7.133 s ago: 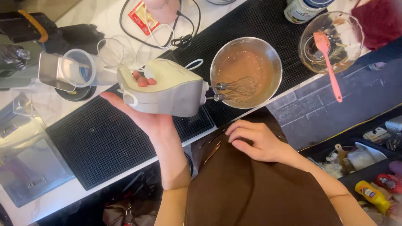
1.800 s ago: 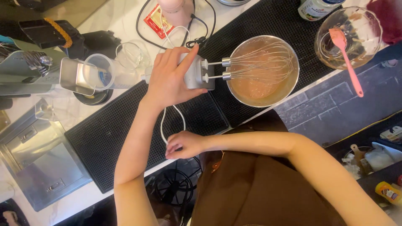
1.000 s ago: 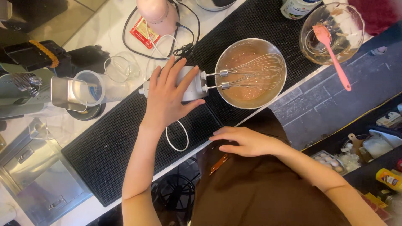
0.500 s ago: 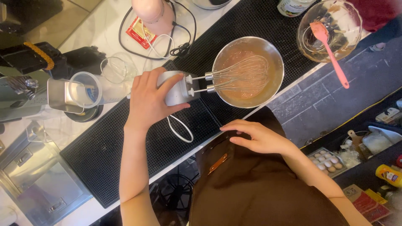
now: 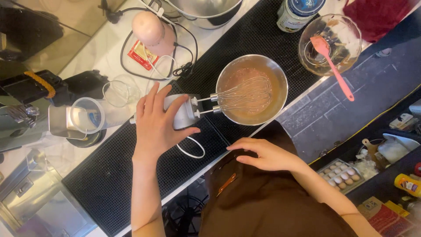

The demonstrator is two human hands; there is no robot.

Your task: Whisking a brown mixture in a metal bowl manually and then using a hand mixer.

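White plastic hand mixer (image 5: 182, 112) lies under my left hand (image 5: 155, 125), grip clamped on it; wire beaters (image 5: 245, 94) sit in the round steel bowl (image 5: 280, 83); right hand (image 5: 267, 154) rests open near the desk (image 5: 105, 175) edge.

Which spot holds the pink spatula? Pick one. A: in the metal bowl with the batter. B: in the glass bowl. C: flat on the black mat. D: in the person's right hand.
B: the pink spatula has its blade inside the glass bowl, with its handle sticking out over the rim.
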